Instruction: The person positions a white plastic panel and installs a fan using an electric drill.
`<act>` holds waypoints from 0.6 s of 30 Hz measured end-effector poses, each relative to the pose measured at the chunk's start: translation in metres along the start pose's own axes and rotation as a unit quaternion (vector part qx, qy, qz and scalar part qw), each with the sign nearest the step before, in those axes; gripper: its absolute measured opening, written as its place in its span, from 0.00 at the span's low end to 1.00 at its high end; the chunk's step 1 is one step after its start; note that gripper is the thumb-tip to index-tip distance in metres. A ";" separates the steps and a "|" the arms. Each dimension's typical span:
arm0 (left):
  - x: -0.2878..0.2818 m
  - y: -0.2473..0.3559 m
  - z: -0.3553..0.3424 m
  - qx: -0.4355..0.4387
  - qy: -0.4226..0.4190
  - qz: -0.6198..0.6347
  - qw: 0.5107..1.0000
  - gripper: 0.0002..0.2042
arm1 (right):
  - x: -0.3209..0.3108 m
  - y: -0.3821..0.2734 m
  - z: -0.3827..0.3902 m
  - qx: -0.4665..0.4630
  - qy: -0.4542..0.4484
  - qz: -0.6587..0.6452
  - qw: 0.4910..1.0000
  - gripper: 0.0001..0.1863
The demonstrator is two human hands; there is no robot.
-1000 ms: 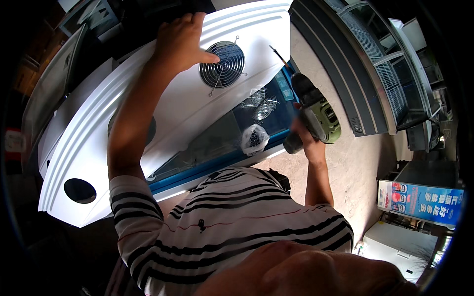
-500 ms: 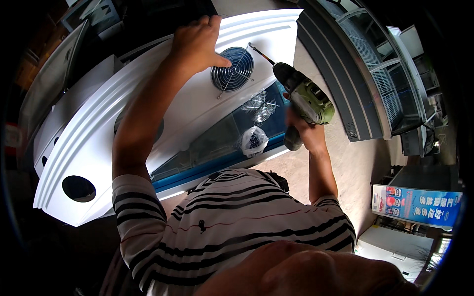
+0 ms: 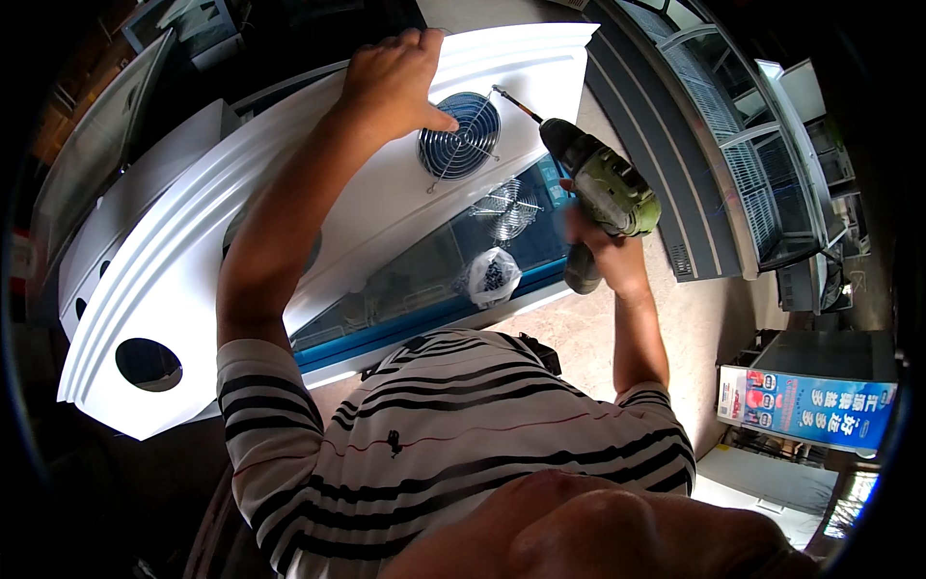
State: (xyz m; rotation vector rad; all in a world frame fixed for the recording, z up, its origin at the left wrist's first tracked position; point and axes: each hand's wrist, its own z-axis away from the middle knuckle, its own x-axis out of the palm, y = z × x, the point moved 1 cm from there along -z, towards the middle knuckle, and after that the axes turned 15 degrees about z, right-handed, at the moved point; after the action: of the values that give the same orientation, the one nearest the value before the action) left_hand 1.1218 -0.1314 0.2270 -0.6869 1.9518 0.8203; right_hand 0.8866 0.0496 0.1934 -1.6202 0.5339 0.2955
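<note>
A large white curved panel (image 3: 362, 227) lies tilted in front of me, with a round wire fan guard (image 3: 460, 135) set near its right end. My left hand (image 3: 391, 87) hooks its fingers over the panel's far edge, and its thumb rests on the guard's left rim. In my right hand (image 3: 606, 249) is a green and black cordless drill (image 3: 612, 188), gripped by its handle. Its long bit (image 3: 518, 103) meets the guard's upper right mounting loop. Any screw at that tip is too small to make out.
Below the panel is a blue-framed glass surface (image 3: 405, 280). On it rest another wire fan guard (image 3: 508, 210) and a clear plastic bag (image 3: 494, 278) of small dark pieces. The panel has a round hole (image 3: 149, 365) at its left. Glass-sided cabinets (image 3: 752, 145) stand at right.
The view has shifted slightly. The drill and my right hand sit a little farther right, while the bit stays at the same loop. My left hand keeps its place on the panel.
</note>
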 end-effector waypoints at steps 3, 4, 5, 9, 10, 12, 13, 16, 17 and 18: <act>0.000 0.000 -0.001 0.005 -0.003 -0.004 1.000 0.46 | -0.012 -0.006 -0.004 0.005 -0.019 0.020 1.000 0.13; -0.001 0.000 -0.001 0.004 -0.005 -0.008 1.000 0.46 | -0.017 -0.007 -0.006 0.006 -0.029 0.028 0.999 0.11; 0.000 0.002 -0.002 0.005 -0.007 -0.010 1.000 0.46 | -0.023 -0.012 -0.008 0.013 -0.040 0.047 0.998 0.10; -0.001 0.004 -0.003 -0.007 -0.023 0.000 1.000 0.47 | -0.030 -0.011 -0.013 0.032 -0.058 0.043 0.997 0.09; 0.001 0.003 -0.004 -0.003 -0.021 0.001 1.000 0.48 | -0.031 -0.010 -0.013 0.028 -0.058 0.043 0.997 0.09; 0.002 0.002 -0.003 0.002 -0.012 -0.005 1.000 0.48 | -0.032 -0.009 -0.015 0.017 -0.065 0.041 0.997 0.08; 0.003 0.001 -0.003 0.005 -0.005 -0.012 1.000 0.48 | -0.031 -0.011 -0.015 0.017 -0.065 0.050 0.996 0.07; 0.004 0.001 -0.002 0.006 0.000 -0.019 1.000 0.48 | -0.029 -0.015 -0.016 0.020 -0.066 0.074 0.995 0.06; 0.004 0.001 -0.001 0.005 0.000 -0.018 1.000 0.48 | -0.029 -0.014 -0.016 0.023 -0.064 0.081 0.994 0.06; 0.004 0.000 -0.002 0.006 -0.003 -0.015 1.000 0.48 | -0.029 -0.014 -0.017 0.026 -0.062 0.088 0.994 0.07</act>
State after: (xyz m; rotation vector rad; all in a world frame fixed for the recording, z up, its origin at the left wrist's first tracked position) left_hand 1.1190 -0.1331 0.2241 -0.7054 1.9351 0.7909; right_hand 0.8667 0.0386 0.2214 -1.4951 0.5851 0.5069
